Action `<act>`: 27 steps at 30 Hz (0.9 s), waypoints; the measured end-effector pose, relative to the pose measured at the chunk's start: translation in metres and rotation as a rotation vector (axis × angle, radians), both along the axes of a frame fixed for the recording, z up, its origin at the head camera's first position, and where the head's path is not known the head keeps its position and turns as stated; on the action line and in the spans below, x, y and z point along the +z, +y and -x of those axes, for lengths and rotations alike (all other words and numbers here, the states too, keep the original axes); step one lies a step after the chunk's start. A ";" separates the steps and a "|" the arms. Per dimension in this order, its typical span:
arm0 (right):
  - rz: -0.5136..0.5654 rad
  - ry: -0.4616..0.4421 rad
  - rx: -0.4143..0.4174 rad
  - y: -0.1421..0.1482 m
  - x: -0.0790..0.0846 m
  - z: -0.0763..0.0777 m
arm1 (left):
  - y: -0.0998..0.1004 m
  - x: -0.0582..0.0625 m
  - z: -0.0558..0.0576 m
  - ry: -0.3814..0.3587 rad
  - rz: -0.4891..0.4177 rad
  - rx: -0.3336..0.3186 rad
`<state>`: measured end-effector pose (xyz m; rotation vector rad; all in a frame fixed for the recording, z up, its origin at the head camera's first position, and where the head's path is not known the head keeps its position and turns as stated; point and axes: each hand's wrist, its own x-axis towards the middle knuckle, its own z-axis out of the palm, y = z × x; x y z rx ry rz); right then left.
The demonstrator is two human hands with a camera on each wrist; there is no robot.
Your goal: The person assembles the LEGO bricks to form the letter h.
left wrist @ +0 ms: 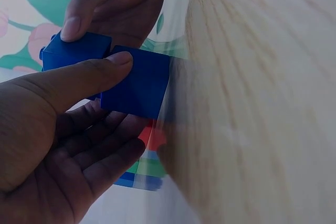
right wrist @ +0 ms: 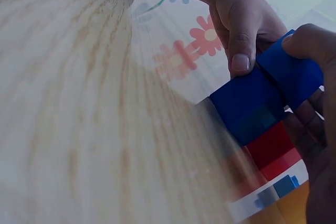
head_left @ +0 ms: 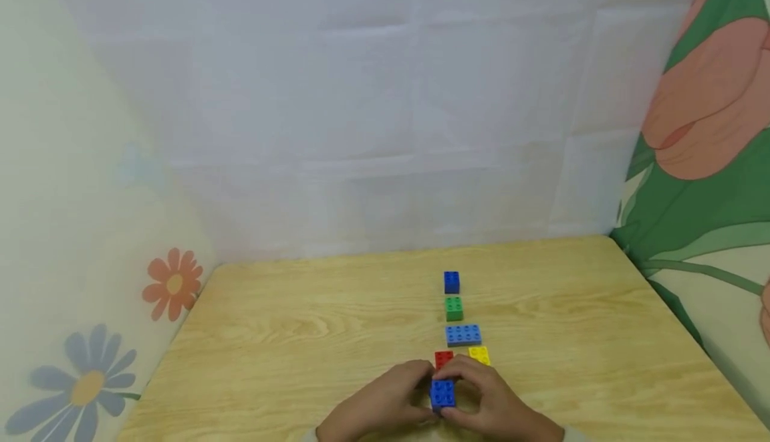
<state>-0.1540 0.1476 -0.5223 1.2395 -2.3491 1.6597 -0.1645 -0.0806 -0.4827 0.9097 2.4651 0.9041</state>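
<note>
In the head view, my left hand and right hand meet at the near part of the table around two blue bricks, one above the other. The upper blue brick, studs facing up, is pinched by my right thumb and fingers. Low against the tabletop, the lower blue brick is gripped by my left hand, thumb on its near side. A narrow gap shows between the two, and the upper one sits slightly tilted. From above, only the upper brick shows plainly.
Just beyond my fingers are a red brick, partly covered, and a yellow brick. Farther back stand a long light-blue brick, a green brick and a dark blue brick on the wooden table.
</note>
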 end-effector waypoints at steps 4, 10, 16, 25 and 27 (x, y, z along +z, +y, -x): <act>0.002 -0.024 -0.007 0.001 0.001 0.000 | 0.001 0.001 0.002 0.023 0.022 -0.007; 0.002 0.028 0.002 0.001 0.001 0.001 | 0.002 0.001 0.002 0.032 0.043 -0.011; -0.004 0.053 0.000 0.001 0.000 0.002 | 0.002 0.001 0.002 0.024 0.052 -0.004; -0.013 0.038 -0.008 0.000 0.001 0.001 | 0.001 0.000 0.001 0.006 0.047 0.000; -0.013 0.041 -0.008 0.000 0.000 0.001 | 0.001 0.000 0.001 0.005 0.046 0.000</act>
